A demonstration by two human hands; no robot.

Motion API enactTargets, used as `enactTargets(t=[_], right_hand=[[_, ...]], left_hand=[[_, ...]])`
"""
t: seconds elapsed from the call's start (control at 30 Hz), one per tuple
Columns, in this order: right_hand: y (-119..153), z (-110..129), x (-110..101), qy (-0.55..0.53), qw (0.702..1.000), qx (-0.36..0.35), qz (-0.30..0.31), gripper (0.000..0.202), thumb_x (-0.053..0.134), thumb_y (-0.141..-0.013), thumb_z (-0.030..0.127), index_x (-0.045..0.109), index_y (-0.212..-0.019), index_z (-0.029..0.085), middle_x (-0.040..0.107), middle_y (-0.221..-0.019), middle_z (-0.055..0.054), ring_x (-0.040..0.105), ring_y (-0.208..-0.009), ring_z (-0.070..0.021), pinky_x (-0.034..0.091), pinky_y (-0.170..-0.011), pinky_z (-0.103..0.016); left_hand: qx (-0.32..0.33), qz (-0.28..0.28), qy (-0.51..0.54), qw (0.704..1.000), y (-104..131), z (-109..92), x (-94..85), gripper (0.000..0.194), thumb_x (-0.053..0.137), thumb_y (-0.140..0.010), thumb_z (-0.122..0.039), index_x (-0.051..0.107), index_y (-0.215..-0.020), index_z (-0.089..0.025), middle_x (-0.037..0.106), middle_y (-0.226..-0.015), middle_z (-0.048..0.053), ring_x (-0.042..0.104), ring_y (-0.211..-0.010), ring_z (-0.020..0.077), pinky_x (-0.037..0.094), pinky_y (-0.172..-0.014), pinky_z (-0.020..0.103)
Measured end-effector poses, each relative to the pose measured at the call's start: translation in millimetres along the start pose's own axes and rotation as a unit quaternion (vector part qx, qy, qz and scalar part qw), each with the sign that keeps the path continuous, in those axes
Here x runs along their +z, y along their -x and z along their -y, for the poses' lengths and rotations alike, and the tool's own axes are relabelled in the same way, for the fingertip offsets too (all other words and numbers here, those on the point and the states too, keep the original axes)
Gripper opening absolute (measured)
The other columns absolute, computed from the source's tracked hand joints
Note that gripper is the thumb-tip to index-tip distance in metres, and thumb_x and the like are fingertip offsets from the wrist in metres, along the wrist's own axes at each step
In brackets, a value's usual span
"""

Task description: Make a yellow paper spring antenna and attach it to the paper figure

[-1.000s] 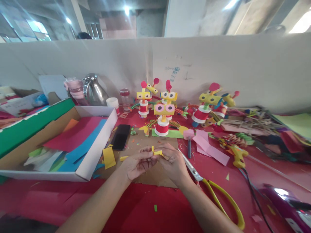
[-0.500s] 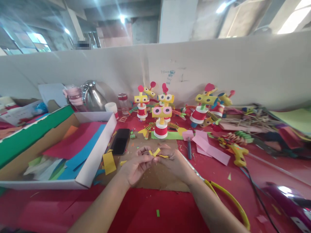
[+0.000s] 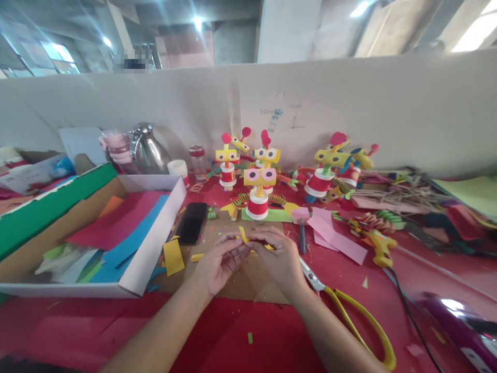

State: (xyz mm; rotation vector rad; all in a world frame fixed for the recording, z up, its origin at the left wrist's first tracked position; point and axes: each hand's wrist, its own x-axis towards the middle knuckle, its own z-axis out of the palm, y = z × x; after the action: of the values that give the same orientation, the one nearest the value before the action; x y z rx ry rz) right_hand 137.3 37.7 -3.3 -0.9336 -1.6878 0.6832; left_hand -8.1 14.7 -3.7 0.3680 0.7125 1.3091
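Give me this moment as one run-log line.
left hand: pinching yellow paper strip; right hand: holding same strip; below: brown cardboard; near right arm: yellow-handled scissors; left of hands: black phone

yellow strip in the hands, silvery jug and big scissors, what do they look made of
Yellow strip: likely matte paper, flat and thin with no shine.
Jug: apparently polished metal, judging by its silvery body and bright reflections.
Scissors: silvery, probably steel blades; smooth yellow handles, perhaps plastic or a coating over metal, which the look leaves open.
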Motion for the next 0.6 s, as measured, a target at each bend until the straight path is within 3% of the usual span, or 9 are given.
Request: enactTargets(t=[0.1,0.37,0.6], right_hand=[[-1,-3,0,-0.019,1.000,0.013,0.001,0.018,0.066,-0.075,0.012,0.074,-0.083,0.025,0.069,-0.085,-0.003,0.065,-0.084,-0.0190,0.052,-0.073,-0.030],[1,11,2,-0.034,0.998,0.058,0.012,0.012,0.065,-0.077,0.021,0.073,-0.085,0.021,0.068,-0.087,-0.006,0.064,-0.081,-0.0194,0.052,-0.072,-0.031],[5,9,11,-0.207,0.953,0.220,0.031,0.016,0.065,-0.075,0.029,0.070,-0.084,0.016,0.071,-0.075,-0.005,0.064,-0.065,-0.0164,0.052,-0.061,-0.028]], left_hand=[[0.037,0.012,-0.018,0.999,0,2,0.1,0.014,0.072,-0.066,-0.005,0.065,-0.076,-0.011,0.068,-0.079,0.002,0.067,-0.077,0.0119,0.053,-0.083,0.025],[0.118,-0.005,-0.124,0.985,1,4,-0.2,0.012,0.075,-0.066,-0.015,0.068,-0.076,-0.015,0.068,-0.075,0.001,0.064,-0.075,0.0116,0.050,-0.076,0.024],[0.137,-0.025,-0.174,0.975,0,8,0.0,0.014,0.075,-0.064,-0.016,0.069,-0.076,-0.014,0.068,-0.075,0.003,0.063,-0.073,0.0132,0.048,-0.074,0.026]])
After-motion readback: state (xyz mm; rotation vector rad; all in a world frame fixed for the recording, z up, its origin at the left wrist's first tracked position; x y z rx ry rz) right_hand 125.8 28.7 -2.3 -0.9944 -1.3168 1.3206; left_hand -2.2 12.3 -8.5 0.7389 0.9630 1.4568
